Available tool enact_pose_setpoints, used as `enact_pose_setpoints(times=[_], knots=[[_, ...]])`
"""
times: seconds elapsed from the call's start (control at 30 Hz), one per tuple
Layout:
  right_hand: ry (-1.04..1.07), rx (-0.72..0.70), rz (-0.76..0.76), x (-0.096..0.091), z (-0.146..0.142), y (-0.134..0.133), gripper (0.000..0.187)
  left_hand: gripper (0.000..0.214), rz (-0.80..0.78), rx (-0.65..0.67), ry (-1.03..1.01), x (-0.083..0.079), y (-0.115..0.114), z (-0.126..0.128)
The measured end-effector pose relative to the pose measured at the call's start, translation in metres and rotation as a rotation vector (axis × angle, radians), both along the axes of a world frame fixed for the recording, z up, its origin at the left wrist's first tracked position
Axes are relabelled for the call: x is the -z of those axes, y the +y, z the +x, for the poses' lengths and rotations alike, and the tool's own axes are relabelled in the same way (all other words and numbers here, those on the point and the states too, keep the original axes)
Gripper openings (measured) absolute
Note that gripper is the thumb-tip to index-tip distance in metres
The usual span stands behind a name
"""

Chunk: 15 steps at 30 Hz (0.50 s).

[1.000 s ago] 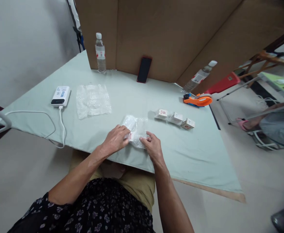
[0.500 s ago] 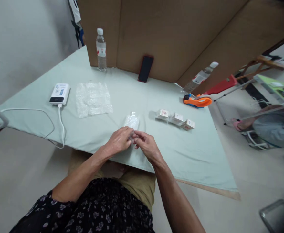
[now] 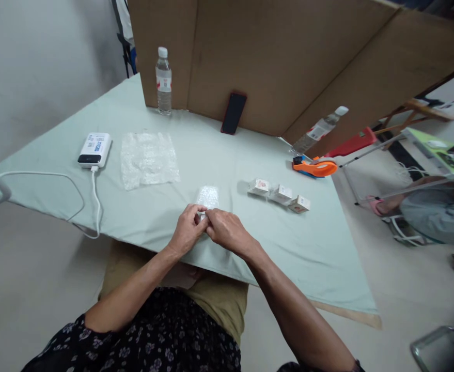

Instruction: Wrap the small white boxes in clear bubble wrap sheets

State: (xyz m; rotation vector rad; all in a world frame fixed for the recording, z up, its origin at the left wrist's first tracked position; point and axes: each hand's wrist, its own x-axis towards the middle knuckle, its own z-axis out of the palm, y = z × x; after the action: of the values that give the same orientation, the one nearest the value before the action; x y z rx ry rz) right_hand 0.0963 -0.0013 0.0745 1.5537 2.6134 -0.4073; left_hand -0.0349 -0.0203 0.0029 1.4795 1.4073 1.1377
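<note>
A small package in clear bubble wrap [image 3: 208, 197] points away from me near the table's front edge. Its near end lies between my two hands, and what is inside cannot be made out. My left hand [image 3: 188, 227] grips the wrap from the left, thumb and fingers bent round it. From the right, my right hand [image 3: 229, 230] pinches the same near end, its fingertips touching those of the left. To the left lies a flat sheet of bubble wrap [image 3: 149, 160]. Three small white boxes, one being the middle box [image 3: 282, 194], stand in a slanting row on the right.
A white power bank [image 3: 95, 150] with a cable lies at left. Bottles [image 3: 163, 85] [image 3: 317, 132], a phone [image 3: 233, 112] and an orange tape dispenser [image 3: 315, 167] stand near the cardboard screen [image 3: 250, 46]. Another person's leg [image 3: 436, 212] shows at right.
My right hand has turned palm-down and closed in on the package's near end, while my left hand's fingers have curled more. The package now lies slightly further left. The view has shifted slightly.
</note>
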Motion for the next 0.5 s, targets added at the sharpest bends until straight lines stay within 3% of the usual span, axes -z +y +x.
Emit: enact_pose_setpoints(times=[0.13,0.3,0.4,0.5], knots=[[0.295,-0.073,-0.228,0.005,0.021,0.015,0.023,0.021,0.001,0.02,0.02,0.0,0.0,-0.001],[0.819,0.081,-0.595,0.022,0.043,0.025,0.042,0.03,0.013,0.008,0.04,0.0,0.0,0.0],[0.93,0.176,-0.603,0.026,0.049,0.027,0.041,0.027,0.042,0.015,0.071,-0.002,0.001,0.001],[0.974,0.438,-0.468,0.028,0.053,0.033,0.032,0.022,0.05,0.036,0.095,-0.003,0.003,0.0]])
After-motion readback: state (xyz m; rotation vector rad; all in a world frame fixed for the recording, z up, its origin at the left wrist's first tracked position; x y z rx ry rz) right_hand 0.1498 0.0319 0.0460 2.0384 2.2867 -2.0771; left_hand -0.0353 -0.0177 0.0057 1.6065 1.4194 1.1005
